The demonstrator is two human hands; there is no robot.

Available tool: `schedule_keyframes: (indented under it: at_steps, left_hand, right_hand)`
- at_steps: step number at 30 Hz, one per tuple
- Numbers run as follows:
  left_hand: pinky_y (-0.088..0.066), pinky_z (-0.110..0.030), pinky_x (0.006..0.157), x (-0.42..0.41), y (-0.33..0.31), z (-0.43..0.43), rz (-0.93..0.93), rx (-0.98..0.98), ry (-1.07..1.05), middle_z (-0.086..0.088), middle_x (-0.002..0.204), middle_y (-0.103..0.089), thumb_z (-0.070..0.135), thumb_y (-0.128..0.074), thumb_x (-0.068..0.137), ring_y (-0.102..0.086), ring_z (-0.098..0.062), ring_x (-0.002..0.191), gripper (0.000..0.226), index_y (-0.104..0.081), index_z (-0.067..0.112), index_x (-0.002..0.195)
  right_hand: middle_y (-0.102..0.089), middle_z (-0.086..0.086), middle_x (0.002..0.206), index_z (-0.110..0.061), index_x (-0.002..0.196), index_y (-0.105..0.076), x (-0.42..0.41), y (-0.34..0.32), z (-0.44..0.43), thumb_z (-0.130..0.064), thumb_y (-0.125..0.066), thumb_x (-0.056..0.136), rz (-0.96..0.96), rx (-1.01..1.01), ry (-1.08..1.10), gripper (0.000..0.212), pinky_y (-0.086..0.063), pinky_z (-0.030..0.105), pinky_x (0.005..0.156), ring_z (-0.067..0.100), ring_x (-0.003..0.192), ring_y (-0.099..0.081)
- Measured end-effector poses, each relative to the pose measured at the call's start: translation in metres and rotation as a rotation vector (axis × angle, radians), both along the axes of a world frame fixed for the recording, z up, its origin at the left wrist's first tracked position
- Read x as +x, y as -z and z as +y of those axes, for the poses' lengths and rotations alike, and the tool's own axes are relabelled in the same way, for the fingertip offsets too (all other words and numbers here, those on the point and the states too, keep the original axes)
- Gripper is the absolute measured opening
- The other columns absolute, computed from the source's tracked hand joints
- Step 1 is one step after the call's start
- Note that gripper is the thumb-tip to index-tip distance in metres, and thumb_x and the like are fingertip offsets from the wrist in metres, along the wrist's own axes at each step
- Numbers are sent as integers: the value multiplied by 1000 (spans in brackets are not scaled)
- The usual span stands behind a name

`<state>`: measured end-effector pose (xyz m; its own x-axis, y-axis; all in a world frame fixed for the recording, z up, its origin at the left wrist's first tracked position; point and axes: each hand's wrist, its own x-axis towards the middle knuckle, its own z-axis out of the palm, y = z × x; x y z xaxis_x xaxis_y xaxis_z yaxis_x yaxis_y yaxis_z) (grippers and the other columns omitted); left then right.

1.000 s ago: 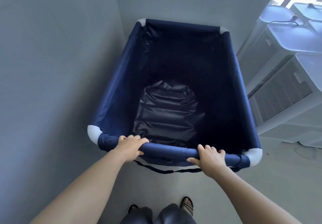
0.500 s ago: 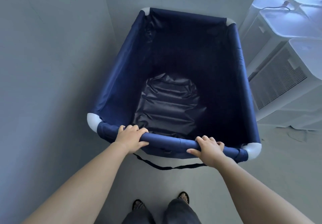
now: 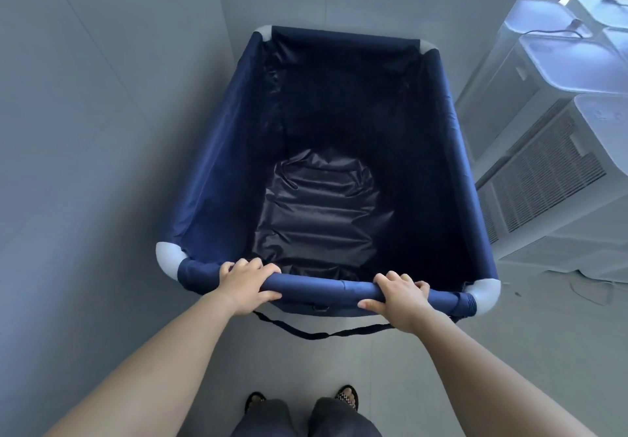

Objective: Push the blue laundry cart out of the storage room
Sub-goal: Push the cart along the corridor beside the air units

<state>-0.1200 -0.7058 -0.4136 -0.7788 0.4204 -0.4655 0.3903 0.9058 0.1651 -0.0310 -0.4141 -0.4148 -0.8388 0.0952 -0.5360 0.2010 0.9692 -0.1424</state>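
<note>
The blue laundry cart [image 3: 217, 171] fills the middle of the head view, a deep navy fabric bin with white corner pieces and a padded top rail. Inside it only shiny dark lining shows. My left hand [image 3: 246, 282] is wrapped over the near rail toward its left end. My right hand [image 3: 402, 295] grips the same rail toward the right end. A black strap [image 3: 316, 334] hangs below the rail. The cart's wheels are hidden.
A grey wall [image 3: 85, 147] runs close along the cart's left side and another stands behind its far end. White air-conditioner units [image 3: 557, 181] are stacked close on the right, with a cable [image 3: 591, 295] on the floor. My feet [image 3: 346, 397] stand on grey floor.
The cart has rolled a little nearer the far wall and shifted relative to the white units on the right. Both hands keep their grip on the rail, and my feet have stepped.
</note>
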Motion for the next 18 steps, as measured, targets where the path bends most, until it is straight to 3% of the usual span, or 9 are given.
schedule_keyframes:
  at_steps: [8,13,18]
  left_hand:
    - [-27,-38,97,5,0,9,29,13,-13,9,114,-49,54,-48,89,-45,-16,109,38,-41,42,125]
    - [-39,-34,85,-4,-7,9,93,-49,117,1,107,-59,41,-50,93,-55,-22,99,34,-43,26,123]
    - [-36,-34,84,-1,2,7,176,-127,186,2,113,-52,38,-43,97,-51,-20,104,34,-36,25,128]
  right_hand:
    - [-47,-9,99,-28,110,-49,-11,2,19,-73,-37,82,57,-4,-54,54,-27,41,95,18,102,-45]
    - [-54,-3,110,-30,118,-43,-23,3,22,-76,-36,80,23,48,-115,60,-29,49,100,23,105,-50]
    - [-59,-4,106,-22,108,-46,-26,10,23,-74,-35,81,132,107,-244,59,-37,38,81,19,97,-54]
